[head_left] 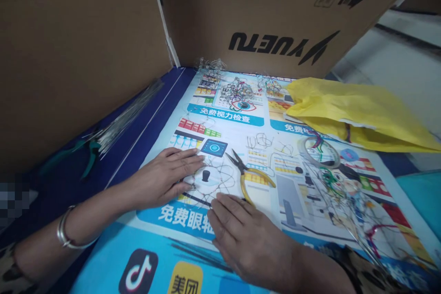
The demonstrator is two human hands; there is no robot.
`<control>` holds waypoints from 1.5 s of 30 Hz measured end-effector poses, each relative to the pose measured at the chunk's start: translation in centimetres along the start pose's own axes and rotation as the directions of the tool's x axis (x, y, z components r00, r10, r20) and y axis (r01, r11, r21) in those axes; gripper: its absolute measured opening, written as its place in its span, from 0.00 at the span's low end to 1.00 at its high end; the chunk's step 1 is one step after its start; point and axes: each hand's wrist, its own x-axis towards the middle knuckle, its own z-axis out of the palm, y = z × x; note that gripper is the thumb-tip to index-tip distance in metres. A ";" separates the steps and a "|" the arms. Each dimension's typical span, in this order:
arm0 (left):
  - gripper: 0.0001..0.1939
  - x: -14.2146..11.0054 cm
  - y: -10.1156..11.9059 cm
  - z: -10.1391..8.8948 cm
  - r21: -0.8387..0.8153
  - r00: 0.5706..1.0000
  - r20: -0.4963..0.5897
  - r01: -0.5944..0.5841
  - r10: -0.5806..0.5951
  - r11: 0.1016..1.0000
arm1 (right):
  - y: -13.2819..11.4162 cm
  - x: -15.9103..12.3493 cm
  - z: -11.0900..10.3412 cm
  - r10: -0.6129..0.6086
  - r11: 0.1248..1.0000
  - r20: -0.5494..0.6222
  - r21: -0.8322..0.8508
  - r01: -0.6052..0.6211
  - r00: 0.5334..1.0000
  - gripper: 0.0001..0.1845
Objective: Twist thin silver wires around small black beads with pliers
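A thin wire piece bent into several loops lies on the printed sheet between my hands. My left hand rests flat at its left side, fingers stretched over its edge and touching the wire. At the near side lies my right hand, palm down with fingers extended side by side, the tips by the wire's lower right edge; nothing shows in its grip. Just beyond that hand are yellow-handled pliers, lying loose with jaws pointing up left.
Cardboard panels stand behind and to the left. A bundle of straight wires and green-handled pliers lie left. Tangled wire pieces sit at the back. On the right are a yellow bag, a tape roll and more wire.
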 end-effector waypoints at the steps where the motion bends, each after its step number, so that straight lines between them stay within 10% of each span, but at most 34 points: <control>1: 0.27 0.0 0.1 -0.1 0.004 1.000 0.002 0.012 -0.012 1.000 | 0.0 0.0 0.0 -0.002 1.000 0.006 0.003 0.002 1.000 0.21; 20: 0.09 6.7 2.2 -1.8 0.098 0.975 -0.095 -0.191 0.201 0.977 | -0.2 -0.4 0.6 -0.017 1.000 0.024 -0.002 0.017 1.000 0.22; 38: 0.15 5.8 0.8 0.3 0.069 0.948 -0.095 -0.297 0.303 0.952 | 0.0 -0.5 1.0 -0.023 1.000 -0.004 0.011 0.023 1.000 0.21; 45: 0.16 5.5 0.3 0.2 -0.025 0.921 -0.295 -0.275 0.256 0.961 | 0.5 -0.3 0.2 -0.039 0.996 -0.083 0.072 0.045 0.996 0.15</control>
